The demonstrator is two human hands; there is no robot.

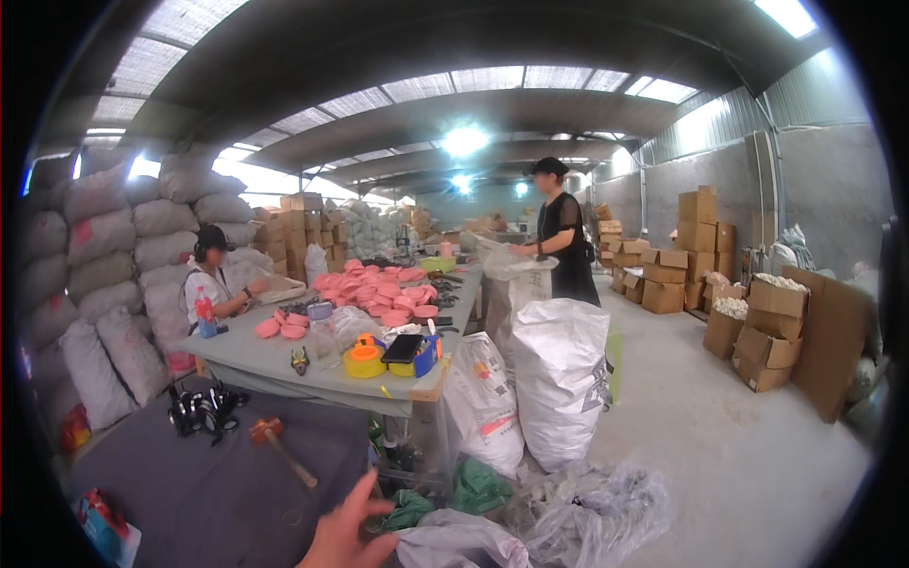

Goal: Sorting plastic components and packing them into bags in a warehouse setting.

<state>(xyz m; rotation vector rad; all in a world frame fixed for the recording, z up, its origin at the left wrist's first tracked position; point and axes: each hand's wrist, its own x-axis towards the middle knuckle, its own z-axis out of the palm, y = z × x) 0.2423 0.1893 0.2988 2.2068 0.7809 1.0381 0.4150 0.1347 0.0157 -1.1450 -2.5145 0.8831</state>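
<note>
Head view. The left hand [348, 532] enters at the lower edge, its fingers spread apart; it is near a white sack [462, 543], but contact cannot be determined. The right hand is out of frame, and its state cannot be told.

Nearest tool: a mallet [287, 455] with an orange-brown head and a pale wooden handle, lying on its side on the dark cloth [218, 497], its handle pointing toward the hand. Black, shiny metal parts [204, 410] lie in a cluster beyond it, near the cloth's far edge. The white sack appears slack and creased; crumpled green sheeting [478, 485] and clear plastic [597, 511] lie next to it.

Surface: the cloth is dark grey-purple and mostly flat. Beyond stands a table [241, 341] covered in grey-green, bearing heaped pink pieces [374, 289], pliers [300, 361], a yellow tape roll [365, 360] and a dark phone [405, 348].

Room: a large shed with roof lights and a pale concrete floor [701, 454]. Filled sacks [99, 237] are stacked at left, cartons [769, 327] at right. One person [559, 237] stands by the table; another [216, 279] is at its left side.
</note>
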